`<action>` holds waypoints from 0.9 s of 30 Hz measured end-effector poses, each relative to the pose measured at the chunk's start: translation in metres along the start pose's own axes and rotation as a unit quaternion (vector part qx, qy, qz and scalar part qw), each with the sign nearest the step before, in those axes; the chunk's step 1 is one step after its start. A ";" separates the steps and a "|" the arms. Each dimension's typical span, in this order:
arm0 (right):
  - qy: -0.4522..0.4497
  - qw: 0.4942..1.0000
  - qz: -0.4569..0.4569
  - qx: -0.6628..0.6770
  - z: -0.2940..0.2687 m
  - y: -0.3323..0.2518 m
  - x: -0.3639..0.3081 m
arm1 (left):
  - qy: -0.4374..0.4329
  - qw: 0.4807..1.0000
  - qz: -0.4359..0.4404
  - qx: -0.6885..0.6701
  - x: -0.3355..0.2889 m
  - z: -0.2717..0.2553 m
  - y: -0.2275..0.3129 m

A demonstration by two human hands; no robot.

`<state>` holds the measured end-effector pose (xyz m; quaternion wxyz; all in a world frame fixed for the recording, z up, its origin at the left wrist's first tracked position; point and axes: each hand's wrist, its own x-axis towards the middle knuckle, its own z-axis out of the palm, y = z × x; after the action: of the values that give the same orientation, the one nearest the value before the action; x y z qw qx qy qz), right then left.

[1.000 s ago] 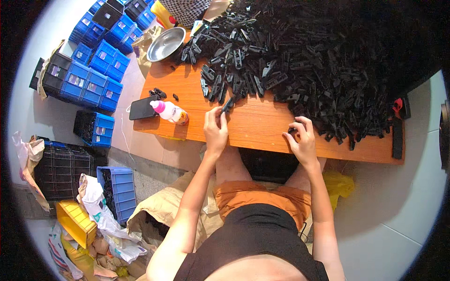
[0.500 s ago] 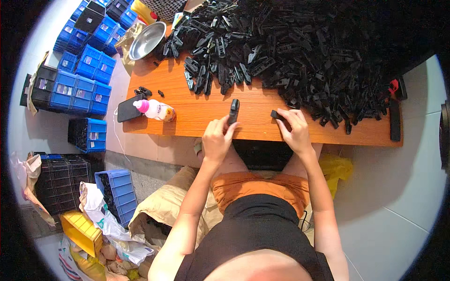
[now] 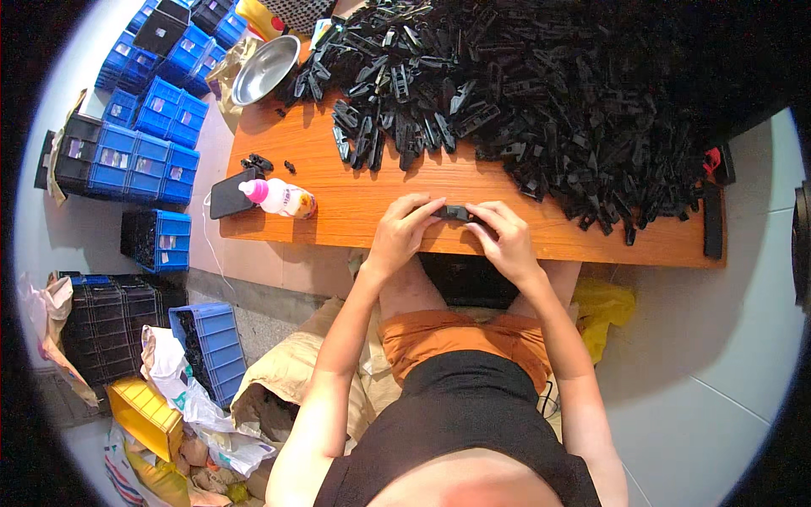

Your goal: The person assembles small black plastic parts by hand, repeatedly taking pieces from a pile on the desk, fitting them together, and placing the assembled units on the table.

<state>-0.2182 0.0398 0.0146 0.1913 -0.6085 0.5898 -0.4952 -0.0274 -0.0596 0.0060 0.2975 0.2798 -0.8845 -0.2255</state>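
Wood-grained table (image 3: pixel 346 198) bears jagged black parts (image 3: pixel 557 118); both hands (image 3: pixel 401 232) pinch one dark, blocky piece (image 3: pixel 457 213); bottle (image 3: pixel 279 196) wears coloured print.

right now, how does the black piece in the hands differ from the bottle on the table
The black piece is held between the left hand and right hand; the bottle sits on the table, untouched. The black piece looks dark; the bottle is pale with a pink top. The black piece looks smaller than the bottle. Both are apart from the black heap.

Open tabletop (image 3: pixel 475 179), black heap (image 3: pixel 583 127) beyond
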 end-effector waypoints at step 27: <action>-0.082 0.991 -0.079 -0.064 -0.005 0.006 0.019 | 0.044 0.989 -0.017 -0.140 -0.004 0.006 -0.011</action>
<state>-0.2287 0.0230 0.0185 0.1595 -0.7030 0.5525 -0.4185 -0.0249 -0.0639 -0.0063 0.3683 0.2601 -0.8253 -0.3400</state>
